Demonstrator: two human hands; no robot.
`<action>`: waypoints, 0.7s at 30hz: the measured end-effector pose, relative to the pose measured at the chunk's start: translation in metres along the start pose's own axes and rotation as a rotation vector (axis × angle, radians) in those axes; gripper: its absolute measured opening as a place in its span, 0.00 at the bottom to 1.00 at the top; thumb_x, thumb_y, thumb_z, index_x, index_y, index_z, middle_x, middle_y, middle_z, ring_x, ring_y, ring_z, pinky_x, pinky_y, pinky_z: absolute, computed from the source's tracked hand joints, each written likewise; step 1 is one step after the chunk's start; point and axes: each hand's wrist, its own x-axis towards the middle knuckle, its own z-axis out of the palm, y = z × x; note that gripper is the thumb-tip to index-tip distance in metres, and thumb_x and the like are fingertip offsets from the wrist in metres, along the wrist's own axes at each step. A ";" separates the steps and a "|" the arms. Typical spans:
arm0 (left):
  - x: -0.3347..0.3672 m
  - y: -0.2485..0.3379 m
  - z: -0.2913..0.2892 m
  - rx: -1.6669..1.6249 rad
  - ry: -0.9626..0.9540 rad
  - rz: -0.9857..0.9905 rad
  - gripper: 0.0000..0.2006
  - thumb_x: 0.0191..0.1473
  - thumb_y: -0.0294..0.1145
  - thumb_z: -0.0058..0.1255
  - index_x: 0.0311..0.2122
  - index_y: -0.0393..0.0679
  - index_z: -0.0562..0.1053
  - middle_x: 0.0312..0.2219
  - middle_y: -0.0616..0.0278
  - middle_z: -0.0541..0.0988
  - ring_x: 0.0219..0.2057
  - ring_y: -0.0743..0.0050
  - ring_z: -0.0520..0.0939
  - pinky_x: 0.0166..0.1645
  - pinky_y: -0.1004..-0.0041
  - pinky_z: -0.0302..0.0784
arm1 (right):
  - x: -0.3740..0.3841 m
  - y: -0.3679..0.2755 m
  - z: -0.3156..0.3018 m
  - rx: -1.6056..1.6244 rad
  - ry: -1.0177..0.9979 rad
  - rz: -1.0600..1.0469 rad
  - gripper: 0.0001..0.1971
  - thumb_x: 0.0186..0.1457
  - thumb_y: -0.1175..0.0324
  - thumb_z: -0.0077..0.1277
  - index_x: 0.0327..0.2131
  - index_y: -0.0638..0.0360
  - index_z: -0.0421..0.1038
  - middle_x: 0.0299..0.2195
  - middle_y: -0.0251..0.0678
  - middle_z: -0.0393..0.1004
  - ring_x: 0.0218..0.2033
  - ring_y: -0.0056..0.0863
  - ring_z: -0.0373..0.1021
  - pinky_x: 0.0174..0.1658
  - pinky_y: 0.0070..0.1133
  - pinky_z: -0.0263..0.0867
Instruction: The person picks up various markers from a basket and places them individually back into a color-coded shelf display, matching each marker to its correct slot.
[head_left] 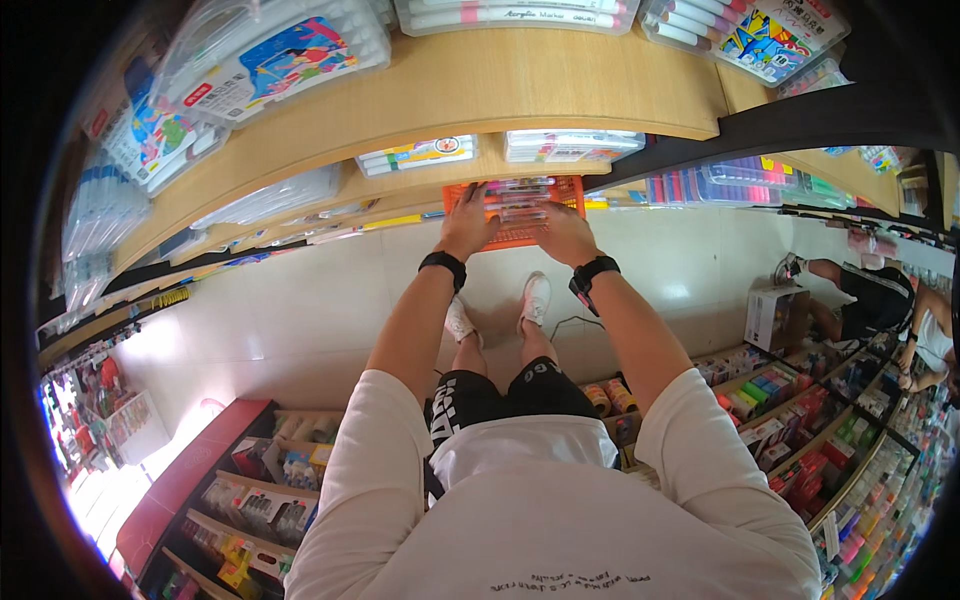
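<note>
An orange basket [512,238] with a lattice wall sits at the edge of a low shelf, just beyond my feet. Slim pens with clear and coloured barrels [520,200] lie crosswise in it, in several rows. My left hand [467,226] reaches over the basket's left side, its fingers and thumb closed about the left ends of the pens. From the other side, my right hand [566,236] is closed at their right ends. Its fingertips are partly hidden, and the pens are too small to make out singly. Both wrists wear black bands.
Wooden shelves [480,85] above the basket carry clear boxes of markers [290,60]. Low boxed marker sets [575,146] rest on the tier below. Behind me stand stocked display racks [265,500]. Another person [880,300] is at the right, near a white carton [775,318].
</note>
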 end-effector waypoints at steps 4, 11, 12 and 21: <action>0.034 0.021 -0.012 0.207 -0.156 -0.004 0.35 0.48 0.43 0.58 0.61 0.42 0.64 0.61 0.45 0.65 0.62 0.47 0.66 0.63 0.57 0.65 | -0.002 0.014 0.022 -0.166 0.009 -0.027 0.31 0.48 0.52 0.58 0.55 0.56 0.67 0.56 0.48 0.69 0.57 0.48 0.64 0.59 0.42 0.60; 0.057 -0.001 0.008 0.354 -0.129 0.144 0.32 0.47 0.48 0.60 0.56 0.45 0.70 0.57 0.47 0.70 0.58 0.44 0.70 0.61 0.54 0.65 | -0.033 0.002 0.031 -0.365 0.010 -0.080 0.34 0.50 0.61 0.59 0.61 0.52 0.60 0.60 0.42 0.62 0.63 0.46 0.57 0.64 0.48 0.51; 0.050 -0.002 0.009 0.383 -0.093 0.179 0.32 0.47 0.47 0.60 0.57 0.46 0.68 0.58 0.49 0.68 0.58 0.46 0.69 0.61 0.52 0.64 | -0.034 0.007 0.035 -0.404 0.017 -0.086 0.32 0.50 0.62 0.58 0.60 0.51 0.61 0.60 0.42 0.62 0.63 0.46 0.57 0.64 0.47 0.51; 0.016 -0.015 0.007 0.394 -0.209 0.238 0.25 0.49 0.36 0.55 0.55 0.51 0.70 0.56 0.56 0.71 0.56 0.54 0.73 0.57 0.51 0.69 | -0.032 0.024 0.046 -0.459 0.038 -0.097 0.30 0.50 0.67 0.57 0.58 0.49 0.63 0.59 0.37 0.64 0.63 0.42 0.57 0.66 0.44 0.49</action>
